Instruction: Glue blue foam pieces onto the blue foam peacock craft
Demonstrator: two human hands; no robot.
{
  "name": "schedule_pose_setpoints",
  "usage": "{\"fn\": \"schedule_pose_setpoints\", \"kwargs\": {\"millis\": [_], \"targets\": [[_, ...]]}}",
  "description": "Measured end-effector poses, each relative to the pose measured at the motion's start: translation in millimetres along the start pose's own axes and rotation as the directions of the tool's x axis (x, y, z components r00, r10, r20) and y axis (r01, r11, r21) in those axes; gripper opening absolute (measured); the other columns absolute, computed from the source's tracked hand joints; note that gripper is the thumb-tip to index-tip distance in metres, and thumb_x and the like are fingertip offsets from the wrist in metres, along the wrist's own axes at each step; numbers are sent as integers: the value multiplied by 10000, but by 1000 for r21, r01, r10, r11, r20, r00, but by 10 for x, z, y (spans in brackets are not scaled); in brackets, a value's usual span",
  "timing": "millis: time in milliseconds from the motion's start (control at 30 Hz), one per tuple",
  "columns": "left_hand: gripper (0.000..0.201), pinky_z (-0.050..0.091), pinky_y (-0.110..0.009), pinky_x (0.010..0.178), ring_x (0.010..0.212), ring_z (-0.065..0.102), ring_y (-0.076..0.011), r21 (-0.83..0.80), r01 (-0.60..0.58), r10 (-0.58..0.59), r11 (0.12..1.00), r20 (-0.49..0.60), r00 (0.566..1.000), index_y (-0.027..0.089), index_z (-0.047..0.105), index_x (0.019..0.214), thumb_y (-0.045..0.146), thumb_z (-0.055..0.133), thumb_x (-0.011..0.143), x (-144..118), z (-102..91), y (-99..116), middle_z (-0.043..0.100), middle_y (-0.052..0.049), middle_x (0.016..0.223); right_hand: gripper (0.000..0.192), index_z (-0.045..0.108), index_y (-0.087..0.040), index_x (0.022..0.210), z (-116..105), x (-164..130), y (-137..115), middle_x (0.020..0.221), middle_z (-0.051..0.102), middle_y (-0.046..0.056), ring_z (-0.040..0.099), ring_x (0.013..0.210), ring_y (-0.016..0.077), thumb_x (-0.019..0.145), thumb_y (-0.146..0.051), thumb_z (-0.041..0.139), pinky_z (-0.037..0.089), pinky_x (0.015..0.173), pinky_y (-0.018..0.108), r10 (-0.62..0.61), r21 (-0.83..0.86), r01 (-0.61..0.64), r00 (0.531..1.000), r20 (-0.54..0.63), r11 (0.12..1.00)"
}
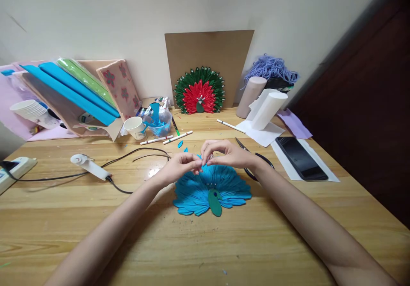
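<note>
A blue crepe-paper peacock (211, 179) lies on the table, its fan of petals spread around a green body (215, 202) with a small row of white dots above the head. Over the upper part of the fan, my left hand (184, 166) and my right hand (224, 153) meet fingertip to fingertip, both pinched closed. Whatever sits between the fingers is too small and too covered to name; blue shows around it, possibly from the fan behind. Loose blue paper petals (180, 144) lie just beyond my hands. Black-handled scissors (250, 173) rest partly under my right forearm.
A red and green paper peacock (200, 91) leans against a brown board (209, 49). A white glue gun (90, 167) with a cable lies left. A tub of blue scraps (159, 124), a paper cup (134, 127), markers (177, 137), paper rolls (269, 111) and a phone (301, 158) stand around.
</note>
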State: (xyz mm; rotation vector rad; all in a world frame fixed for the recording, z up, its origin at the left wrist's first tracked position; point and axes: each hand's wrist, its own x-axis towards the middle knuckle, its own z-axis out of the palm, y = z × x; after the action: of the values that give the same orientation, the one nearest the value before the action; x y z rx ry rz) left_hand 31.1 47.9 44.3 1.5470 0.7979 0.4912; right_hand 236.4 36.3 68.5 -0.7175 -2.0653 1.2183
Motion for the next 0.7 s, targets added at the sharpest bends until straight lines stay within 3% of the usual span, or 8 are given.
{"fn": "schedule_pose_setpoints", "kwargs": {"millis": [67, 167, 200, 300, 400, 533, 700], "targets": [[361, 475, -289, 701, 731, 611, -169, 97, 12, 4, 995, -162, 987, 147, 628, 788, 488, 510, 797, -46, -39, -78, 657, -50, 777, 112, 647, -188, 804, -53, -18, 44, 879, 604, 23, 563, 852, 143, 794, -295, 613, 439, 790, 295, 58, 9, -58, 997, -60, 998], [380, 474, -346, 773, 883, 606, -215, 316, 106, 50, 943, -450, 892, 150, 601, 909, 490, 446, 838, -221, -81, -240, 637, -97, 959, 182, 605, -186, 836, -144, -113, 169, 892, 596, 31, 561, 864, 159, 777, -358, 606, 436, 790, 302, 235, 52, -229, 952, -195, 972], [384, 471, -367, 793, 917, 597, -227, 379, 148, 60, 913, -484, 873, 153, 589, 953, 494, 457, 833, -294, -79, -292, 623, -107, 995, 211, 593, -184, 834, -167, -165, 222, 882, 593, 31, 557, 852, 162, 763, -381, 613, 433, 777, 302, 309, 68, -301, 923, -230, 951], [495, 460, -413, 844, 1007, 565, -258, 451, 192, 34, 872, -447, 894, 141, 528, 1086, 514, 559, 763, -471, -28, -389, 590, -139, 1068, 264, 570, -182, 811, -186, -354, 374, 809, 568, 15, 533, 775, 153, 731, -425, 634, 415, 717, 284, 487, 132, -469, 837, -248, 873], [650, 467, -420, 841, 1018, 558, -268, 398, 201, -28, 895, -399, 917, 120, 474, 1168, 515, 646, 680, -510, 26, -390, 573, -157, 1084, 283, 552, -185, 830, -136, -522, 467, 790, 541, 2, 510, 736, 137, 733, -437, 639, 402, 682, 269, 570, 237, -524, 792, -218, 818], [699, 486, -385, 778, 899, 587, -242, 303, 261, -146, 917, -355, 923, 102, 479, 1150, 462, 714, 598, -411, 23, -326, 586, -140, 1014, 304, 556, -179, 840, -51, -627, 493, 804, 543, 5, 505, 737, 132, 731, -446, 651, 403, 692, 269, 589, 300, -519, 773, -236, 801], [676, 461, -350, 698, 834, 583, -251, 382, 323, -213, 866, -302, 929, 105, 538, 1068, 463, 736, 530, -287, 5, -259, 605, -121, 941, 345, 551, -175, 826, 8, -650, 480, 810, 556, 10, 531, 767, 144, 703, -475, 672, 414, 726, 278, 593, 340, -499, 755, -281, 797]]}}
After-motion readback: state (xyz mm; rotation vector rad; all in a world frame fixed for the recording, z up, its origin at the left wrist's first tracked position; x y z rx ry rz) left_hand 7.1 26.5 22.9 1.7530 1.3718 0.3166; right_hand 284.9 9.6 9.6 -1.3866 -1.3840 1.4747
